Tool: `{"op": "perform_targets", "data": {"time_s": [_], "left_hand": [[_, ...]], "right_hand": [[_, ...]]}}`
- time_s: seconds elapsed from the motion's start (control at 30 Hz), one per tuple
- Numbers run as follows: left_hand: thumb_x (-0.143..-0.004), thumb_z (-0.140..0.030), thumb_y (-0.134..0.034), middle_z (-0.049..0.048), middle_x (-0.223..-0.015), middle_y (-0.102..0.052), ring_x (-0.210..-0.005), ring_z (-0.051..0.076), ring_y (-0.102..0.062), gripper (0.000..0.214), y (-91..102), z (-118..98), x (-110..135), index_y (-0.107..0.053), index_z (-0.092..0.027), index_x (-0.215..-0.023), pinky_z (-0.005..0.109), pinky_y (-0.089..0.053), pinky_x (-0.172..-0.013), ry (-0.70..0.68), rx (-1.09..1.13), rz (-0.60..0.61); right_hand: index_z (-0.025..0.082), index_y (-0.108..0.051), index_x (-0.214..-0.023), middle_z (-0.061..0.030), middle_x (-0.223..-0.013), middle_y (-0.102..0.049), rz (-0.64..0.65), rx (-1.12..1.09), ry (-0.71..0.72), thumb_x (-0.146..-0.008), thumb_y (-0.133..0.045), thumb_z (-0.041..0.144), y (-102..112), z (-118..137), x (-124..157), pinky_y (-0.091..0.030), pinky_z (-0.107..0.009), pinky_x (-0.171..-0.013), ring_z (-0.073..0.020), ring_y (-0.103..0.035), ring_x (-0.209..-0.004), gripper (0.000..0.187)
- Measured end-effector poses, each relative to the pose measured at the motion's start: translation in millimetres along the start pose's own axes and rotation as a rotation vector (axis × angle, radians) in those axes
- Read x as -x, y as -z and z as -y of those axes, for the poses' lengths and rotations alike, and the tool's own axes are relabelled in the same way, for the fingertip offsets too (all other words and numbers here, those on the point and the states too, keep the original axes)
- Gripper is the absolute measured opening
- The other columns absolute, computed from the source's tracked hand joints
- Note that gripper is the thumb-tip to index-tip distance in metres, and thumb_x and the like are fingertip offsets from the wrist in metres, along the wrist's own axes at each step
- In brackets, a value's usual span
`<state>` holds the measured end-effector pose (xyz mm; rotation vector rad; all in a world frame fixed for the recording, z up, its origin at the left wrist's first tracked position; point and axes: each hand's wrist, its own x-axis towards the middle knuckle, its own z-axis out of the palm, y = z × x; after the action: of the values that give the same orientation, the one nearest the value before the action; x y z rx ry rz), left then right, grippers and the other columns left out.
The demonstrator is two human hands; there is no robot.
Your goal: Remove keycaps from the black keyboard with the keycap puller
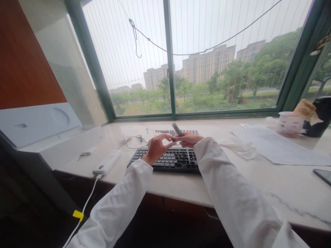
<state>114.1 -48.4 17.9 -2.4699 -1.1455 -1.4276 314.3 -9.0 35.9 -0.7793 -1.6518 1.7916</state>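
Note:
A black keyboard (165, 167) lies on the desk in front of me, its cable behind it. On its left part the keys look grey; towards the right many spots look dark, like bare key sockets. Above its back edge, my right hand (188, 139) is closed round a short grey stick-shaped tool (177, 129), tilted up and to the left. My left hand (158, 148) meets it there, thumb and fingers pinched near a small dark piece that I cannot make out. Behind the hands, small loose keycaps (162, 131) stand in rows on the desk.
A white power strip (106, 162) and keys (84, 155) lie to the left. At the right are paper sheets (281, 148), a crumpled tissue (243, 149), a plastic cup (289, 124) and a phone (323, 175). A thin black cable (138, 138) coils behind the keyboard.

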Motion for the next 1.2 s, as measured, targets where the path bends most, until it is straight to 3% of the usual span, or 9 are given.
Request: {"op": "perform_targets", "data": {"time_s": [0.23, 0.43, 0.57, 0.8, 1.1, 1.2], "left_hand": [[-0.082, -0.041, -0.065, 0.0001, -0.084, -0.071, -0.068, 0.011, -0.062, 0.021, -1.5, 0.6, 0.8, -0.069, -0.021, -0.087, 0.022, -0.046, -0.060, -0.002, -0.010, -0.020], [-0.082, -0.023, -0.064, 0.0001, -0.092, -0.070, -0.079, 0.013, -0.064, 0.011, -2.9, 4.4, 0.7, -0.069, -0.022, -0.092, 0.024, -0.050, -0.068, -0.035, 0.003, -0.002], [-0.082, -0.019, -0.063, 0.0004, -0.096, -0.071, -0.085, 0.015, -0.065, 0.014, -4.5, 7.2, 1.1, -0.070, -0.023, -0.094, 0.026, -0.052, -0.072, -0.030, 0.007, 0.011], [-0.085, -0.033, -0.062, -0.0009, -0.092, -0.074, -0.084, 0.016, -0.068, 0.017, -6.6, 16.6, 3.9, -0.072, -0.026, -0.097, 0.027, -0.052, -0.073, 0.066, -0.018, 0.029], [-0.085, -0.043, -0.061, -0.0005, -0.090, -0.074, -0.080, 0.016, -0.067, 0.022, -4.8, 18.5, 5.4, -0.072, -0.024, -0.087, 0.026, -0.050, -0.073, 0.056, -0.040, 0.078], [-0.084, -0.043, -0.061, -0.0016, -0.092, -0.073, -0.078, 0.015, -0.067, 0.021, -0.6, 19.5, 2.8, -0.070, -0.025, -0.089, 0.025, -0.049, -0.071, 0.043, -0.112, 0.115]], "right_hand": [[0.010, -0.067, -0.094, 0.0126, -0.048, -0.024, -0.006, 0.019, 0.027, -0.068, -0.081, 0.038, 1.1, -7.4, -4.9, -0.014, -0.016, -0.034, -0.0016, -0.017, -0.039, 0.041], [0.009, -0.066, -0.099, 0.0100, -0.051, -0.036, -0.053, 0.045, 0.023, -0.066, -0.081, 0.041, -0.8, -9.1, -7.8, -0.014, -0.017, -0.033, -0.0011, -0.018, -0.040, 0.049], [0.009, -0.067, -0.097, 0.0120, -0.047, -0.030, -0.113, 0.072, 0.015, -0.063, -0.083, 0.038, -1.3, -11.3, -10.6, -0.015, -0.018, -0.033, -0.0016, -0.020, -0.039, 0.047], [0.008, -0.067, -0.104, 0.0121, -0.047, -0.029, -0.181, 0.111, 0.008, -0.061, -0.084, 0.034, -4.8, -12.9, -14.1, -0.015, -0.018, -0.035, -0.0017, -0.022, -0.040, 0.053], [0.010, -0.067, -0.101, 0.0125, -0.046, -0.025, -0.141, 0.144, -0.004, -0.063, -0.082, 0.039, 1.2, -22.4, -20.7, -0.015, -0.019, -0.037, -0.0031, -0.020, -0.041, 0.050], [0.012, -0.065, -0.104, 0.0105, -0.049, -0.034, -0.184, 0.153, -0.010, -0.066, -0.080, 0.036, 1.5, -22.9, -23.4, -0.016, -0.019, -0.038, -0.0030, -0.020, -0.041, 0.047]]}}
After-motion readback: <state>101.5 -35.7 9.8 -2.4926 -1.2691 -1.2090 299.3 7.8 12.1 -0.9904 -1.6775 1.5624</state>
